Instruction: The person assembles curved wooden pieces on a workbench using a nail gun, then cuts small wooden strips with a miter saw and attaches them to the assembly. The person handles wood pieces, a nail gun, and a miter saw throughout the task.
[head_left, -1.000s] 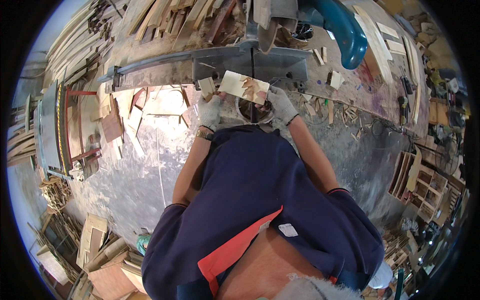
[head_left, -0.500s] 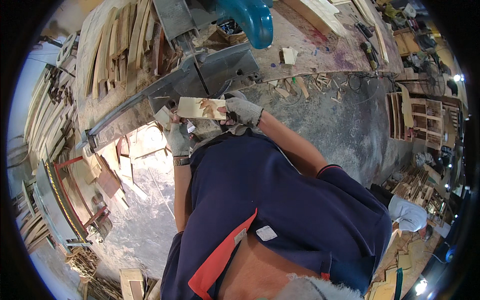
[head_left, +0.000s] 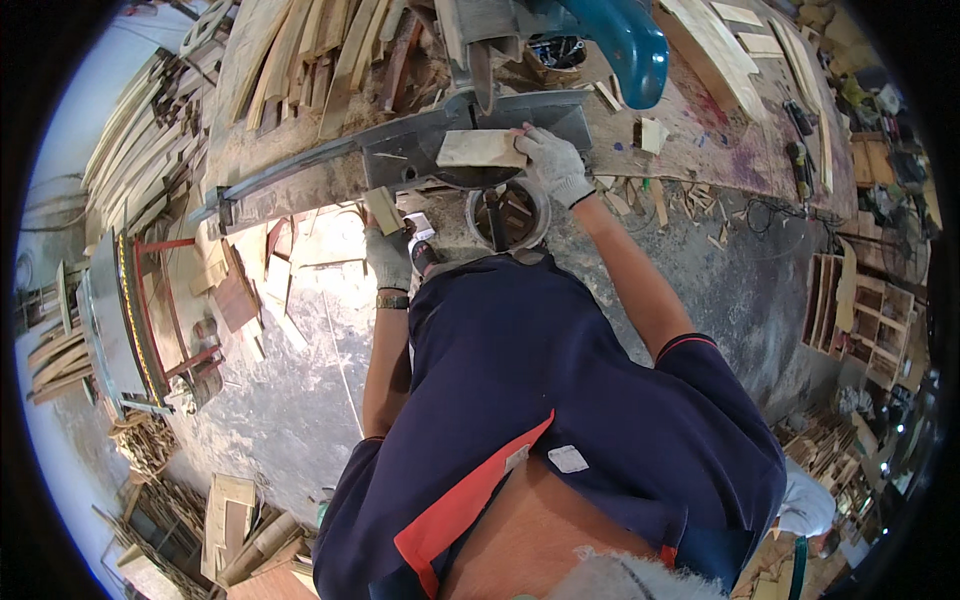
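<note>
My right hand (head_left: 552, 165), in a grey work glove, grips the right end of a short pale wooden board (head_left: 475, 149). That board lies over the grey metal base of a miter saw (head_left: 568, 120), in front of its fence. The saw blade (head_left: 482, 78) shows just beyond the board. Closer to my body, my left hand (head_left: 388, 258), also gloved, is closed around a small wooden block (head_left: 381, 211) that stands up out of its fingers.
A round bucket (head_left: 546, 214) with wood offcuts stands below the saw. The saw's teal housing (head_left: 635, 55) hangs over the workbench (head_left: 720, 130). Wooden strips (head_left: 310, 50) are stacked at the back left. A cordless drill (head_left: 800, 165) lies at the bench's right. Behind me on the right is another person (head_left: 805, 500).
My right hand has carried the board forward onto the saw base. The left hand, with its block, is now apart from the right. The bucket has come into sight, and the whole view has shifted.
</note>
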